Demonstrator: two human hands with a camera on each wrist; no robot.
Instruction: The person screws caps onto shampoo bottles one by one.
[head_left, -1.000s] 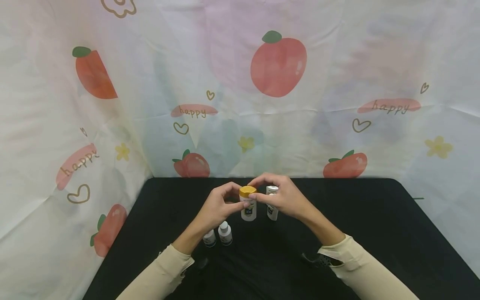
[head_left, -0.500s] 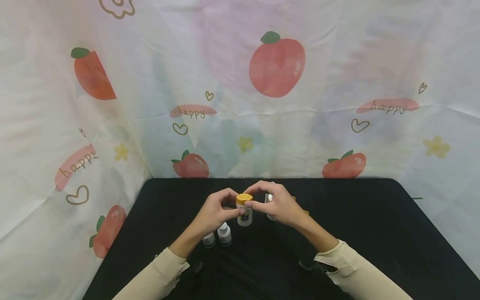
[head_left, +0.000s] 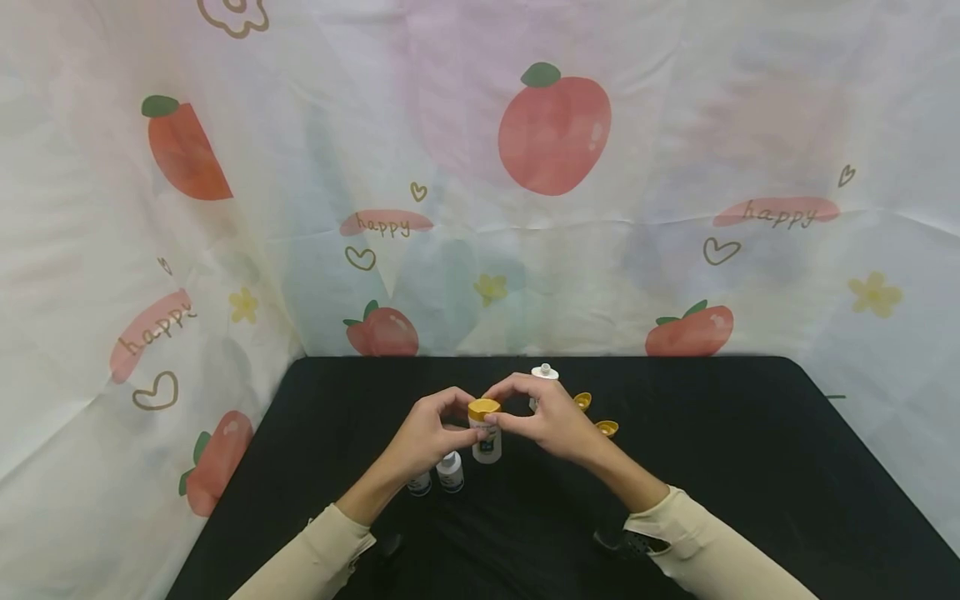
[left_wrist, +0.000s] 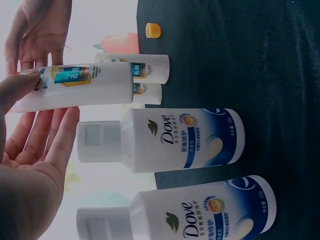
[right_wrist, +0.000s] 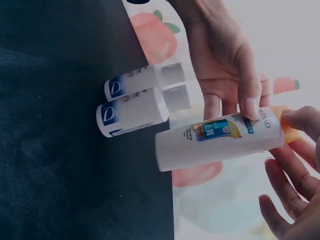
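Both hands hold a white shampoo bottle (head_left: pixel 487 451) upright above the black table. My left hand (head_left: pixel 422 437) grips its body, thumb across the front near the label in the right wrist view. At the top, my right hand (head_left: pixel 546 419) pinches the yellow cap (right_wrist: pixel 289 131) between thumb and fingers. The cap sits on the bottle's neck end. Just below the left hand stand two white-capped Dove bottles (left_wrist: pixel 187 140), close together, partly hidden by that hand in the head view.
Behind the right hand stands a white bottle (head_left: pixel 544 372) with a bare nozzle; the left wrist view shows two similar bottles (left_wrist: pixel 156 69) there. Two yellow caps (head_left: pixel 607 428) lie on the black table (head_left: pixel 720 467) to the right. A printed curtain (head_left: pixel 450 150) hangs behind the table.
Both hands and the bottle have come down and slightly left, nearer the body. The back bottle's nozzle and the two loose yellow caps now show past the right hand.
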